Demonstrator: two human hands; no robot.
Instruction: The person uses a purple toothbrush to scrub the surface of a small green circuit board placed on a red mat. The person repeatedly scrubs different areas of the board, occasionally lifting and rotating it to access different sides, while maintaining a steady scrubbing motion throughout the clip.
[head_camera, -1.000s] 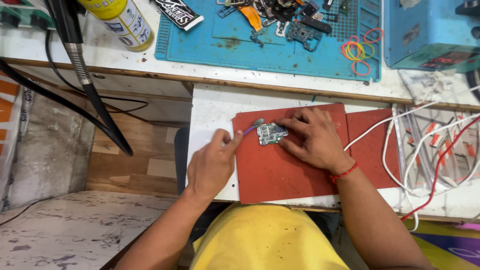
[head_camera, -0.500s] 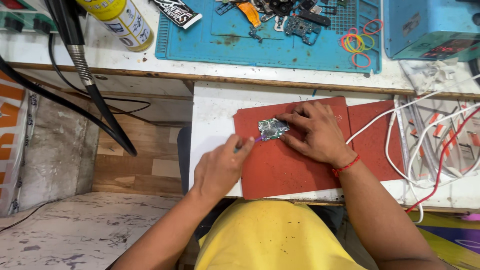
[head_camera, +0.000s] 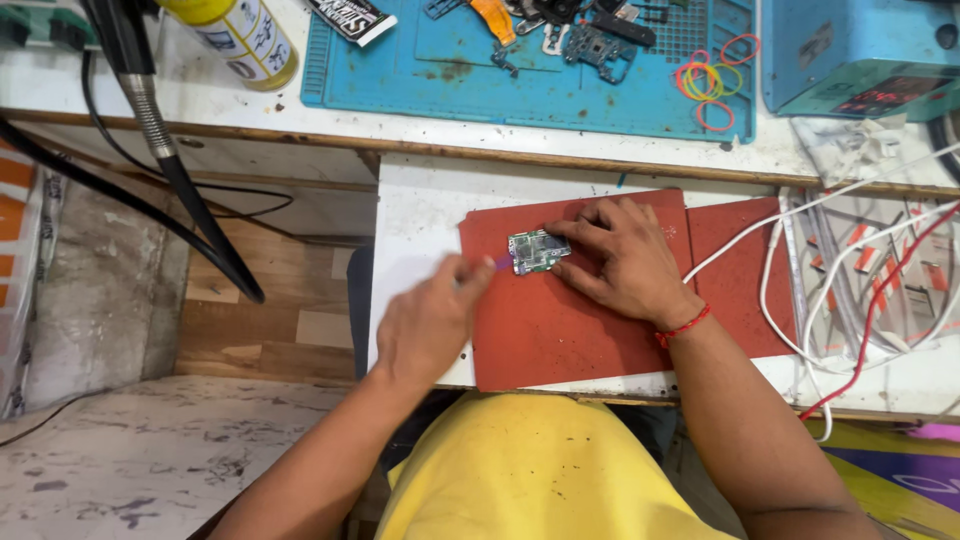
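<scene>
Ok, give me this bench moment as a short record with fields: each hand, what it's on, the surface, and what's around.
left hand: holds a thin purple-tipped tool, tip at the board's left edge
right hand: fingers pressing down on the board
board: small greenish circuit board, lying flat
surface: red mat on a white shelf
behind: blue mat with parts and rubber bands
right: white and red cables
far left: yellow can

1 head view — looking steeply down, near the workbench (head_camera: 430, 200).
</scene>
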